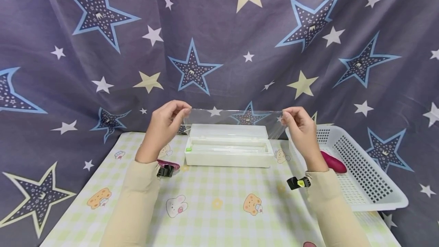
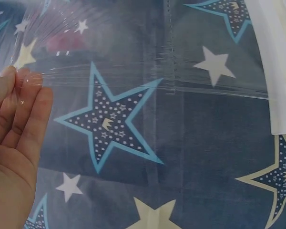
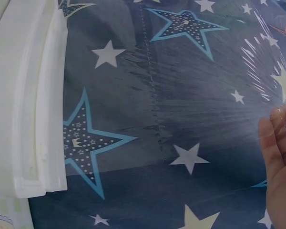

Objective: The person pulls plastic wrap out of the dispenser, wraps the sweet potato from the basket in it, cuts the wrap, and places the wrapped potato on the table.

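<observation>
A clear sheet of plastic wrap (image 1: pixel 233 116) is stretched between both hands above a white wrap dispenser box (image 1: pixel 228 159), whose lid (image 1: pixel 229 130) stands raised at the back. My left hand (image 1: pixel 165 127) pinches the sheet's upper left corner between thumb and fingers. At the upper right corner my right hand (image 1: pixel 302 130) pinches it too. In the left wrist view the plastic fans out in creases from the left fingertips (image 2: pixel 34 78). The right wrist view shows similar creases running to the right hand (image 3: pixel 282 157), with the dispenser's edge at the left.
At the right stands a white perforated basket (image 1: pixel 368 178) with a dark pink object (image 1: pixel 333 162) in it. Another pinkish object (image 1: pixel 169 164) lies by the left wrist. The table bears a checked cloth (image 1: pixel 212 228), and a starry curtain (image 1: pixel 219 22) hangs behind.
</observation>
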The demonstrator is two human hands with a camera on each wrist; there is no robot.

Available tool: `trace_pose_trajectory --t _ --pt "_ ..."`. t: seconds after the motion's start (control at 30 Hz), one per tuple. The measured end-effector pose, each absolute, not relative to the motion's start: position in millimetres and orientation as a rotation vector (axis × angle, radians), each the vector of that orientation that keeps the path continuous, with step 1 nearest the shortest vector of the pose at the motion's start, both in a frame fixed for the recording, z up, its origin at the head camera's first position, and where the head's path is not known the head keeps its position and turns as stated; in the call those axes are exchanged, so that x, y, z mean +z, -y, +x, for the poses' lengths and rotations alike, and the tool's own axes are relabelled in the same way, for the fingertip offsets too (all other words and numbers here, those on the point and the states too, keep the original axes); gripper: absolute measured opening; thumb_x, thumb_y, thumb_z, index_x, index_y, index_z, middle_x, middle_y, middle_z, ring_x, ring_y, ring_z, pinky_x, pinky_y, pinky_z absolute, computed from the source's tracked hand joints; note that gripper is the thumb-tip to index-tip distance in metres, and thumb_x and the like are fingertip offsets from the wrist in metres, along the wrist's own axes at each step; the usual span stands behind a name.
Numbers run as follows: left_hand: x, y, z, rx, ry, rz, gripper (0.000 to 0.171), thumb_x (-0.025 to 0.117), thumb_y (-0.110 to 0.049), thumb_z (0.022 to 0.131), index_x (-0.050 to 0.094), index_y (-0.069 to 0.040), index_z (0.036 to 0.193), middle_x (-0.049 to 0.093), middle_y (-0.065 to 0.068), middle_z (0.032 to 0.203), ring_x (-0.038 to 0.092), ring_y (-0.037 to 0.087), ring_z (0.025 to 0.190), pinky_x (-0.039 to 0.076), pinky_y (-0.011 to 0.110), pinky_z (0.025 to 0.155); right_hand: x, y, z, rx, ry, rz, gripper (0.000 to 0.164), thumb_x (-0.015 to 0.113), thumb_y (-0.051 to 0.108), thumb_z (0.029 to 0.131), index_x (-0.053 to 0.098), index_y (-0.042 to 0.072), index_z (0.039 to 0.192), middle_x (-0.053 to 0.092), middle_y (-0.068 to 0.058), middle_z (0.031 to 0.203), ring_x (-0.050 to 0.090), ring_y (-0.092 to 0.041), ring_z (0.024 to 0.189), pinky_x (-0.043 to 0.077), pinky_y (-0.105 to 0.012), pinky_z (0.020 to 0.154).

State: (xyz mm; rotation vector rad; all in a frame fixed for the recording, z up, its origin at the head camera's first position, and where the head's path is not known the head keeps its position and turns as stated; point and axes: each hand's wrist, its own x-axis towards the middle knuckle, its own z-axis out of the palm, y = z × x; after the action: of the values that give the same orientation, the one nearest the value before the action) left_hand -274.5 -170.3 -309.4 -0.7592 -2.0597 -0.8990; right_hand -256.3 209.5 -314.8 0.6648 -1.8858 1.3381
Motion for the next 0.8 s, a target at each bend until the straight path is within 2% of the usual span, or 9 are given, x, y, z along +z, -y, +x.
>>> trace_pose_trajectory --t 0.27,0.8 --pt "-302.5 171.0 -272.0 -0.894 2.049 -0.756 0.009 0.065 -0.015 0.099 0.069 -0.010 0.105 0.066 0.000 0.091 0.063 0.012 0.082 0.052 0.024 0.072 -306.4 -208.9 -251.3 1.307 1.898 0.652 0.010 0.058 -0.008 0.097 0.061 -0.015 0.104 0.063 -0.027 0.081 0.062 -0.018 0.073 0.051 -0.020 0.065" --pt "-299.2 169.7 -265.2 -0.886 2.015 -0.773 0.009 0.066 -0.011 0.097 0.070 -0.009 0.106 0.067 0.001 0.093 0.066 0.013 0.084 0.054 0.025 0.076 -303.1 -208.2 -245.8 1.318 1.832 0.687 0.009 0.057 -0.012 0.096 0.060 -0.017 0.103 0.061 -0.027 0.080 0.064 -0.012 0.074 0.053 -0.018 0.068"
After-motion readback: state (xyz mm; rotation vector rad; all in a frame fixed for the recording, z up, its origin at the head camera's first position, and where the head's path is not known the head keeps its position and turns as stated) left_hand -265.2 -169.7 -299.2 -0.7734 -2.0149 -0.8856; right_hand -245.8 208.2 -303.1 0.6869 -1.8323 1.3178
